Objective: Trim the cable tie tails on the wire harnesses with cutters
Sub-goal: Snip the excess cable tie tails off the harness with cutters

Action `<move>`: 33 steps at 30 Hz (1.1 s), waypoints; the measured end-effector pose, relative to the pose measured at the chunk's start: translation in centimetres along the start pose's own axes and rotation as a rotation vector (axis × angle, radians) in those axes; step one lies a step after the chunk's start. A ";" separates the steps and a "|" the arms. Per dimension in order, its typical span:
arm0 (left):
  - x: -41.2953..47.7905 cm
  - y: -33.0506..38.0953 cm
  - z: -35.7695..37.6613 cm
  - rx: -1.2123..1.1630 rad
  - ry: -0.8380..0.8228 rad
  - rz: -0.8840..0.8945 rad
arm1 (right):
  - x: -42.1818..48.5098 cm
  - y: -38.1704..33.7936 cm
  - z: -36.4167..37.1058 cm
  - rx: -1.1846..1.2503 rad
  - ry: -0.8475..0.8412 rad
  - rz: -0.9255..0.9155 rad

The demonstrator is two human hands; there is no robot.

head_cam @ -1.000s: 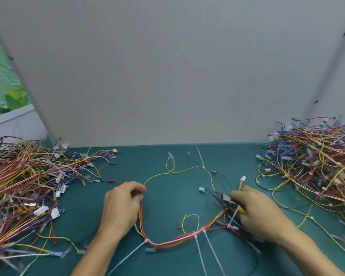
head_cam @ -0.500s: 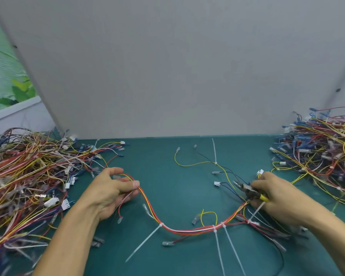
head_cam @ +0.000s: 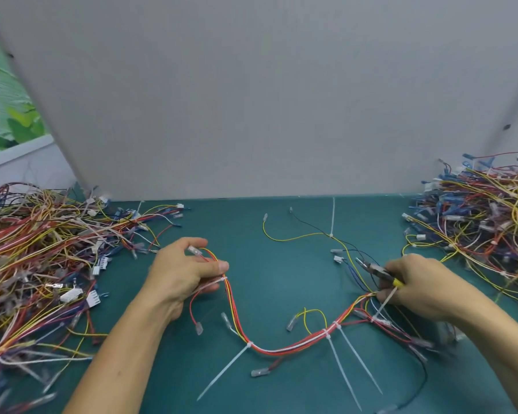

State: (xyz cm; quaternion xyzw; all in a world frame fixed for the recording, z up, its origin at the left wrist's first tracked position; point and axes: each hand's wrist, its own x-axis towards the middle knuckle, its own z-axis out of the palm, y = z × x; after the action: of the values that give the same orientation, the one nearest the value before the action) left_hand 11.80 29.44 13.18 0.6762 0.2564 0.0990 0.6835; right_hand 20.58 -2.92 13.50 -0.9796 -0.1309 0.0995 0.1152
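While the left hand [head_cam: 183, 274] is gripping the harness [head_cam: 281, 350], the right hand [head_cam: 417, 291] is holding cutters [head_cam: 373, 269] just beside the nearest tie tail [head_cam: 386, 301].

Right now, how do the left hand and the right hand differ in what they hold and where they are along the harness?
The left hand grips the harness near its left end, at a cable tie; the right hand sits at its right end. The left hand holds no tool; the right hand grips the cutters, tips pointing left. Both are over the green mat.
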 end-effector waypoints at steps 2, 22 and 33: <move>-0.1 0.0 0.1 -0.001 -0.016 -0.031 | -0.1 0.3 -0.4 0.017 -0.047 0.005; -0.4 -1.0 3.1 0.022 -0.006 0.154 | -0.4 -2.0 1.4 0.099 0.015 -0.042; 0.0 -1.5 3.1 0.130 0.110 0.273 | -0.6 -2.9 2.1 0.144 0.085 0.026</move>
State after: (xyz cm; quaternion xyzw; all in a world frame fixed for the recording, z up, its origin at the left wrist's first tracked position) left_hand 12.97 26.60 11.62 0.7410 0.2053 0.2112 0.6035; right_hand 18.85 0.02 12.31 -0.9737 -0.1058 0.0683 0.1896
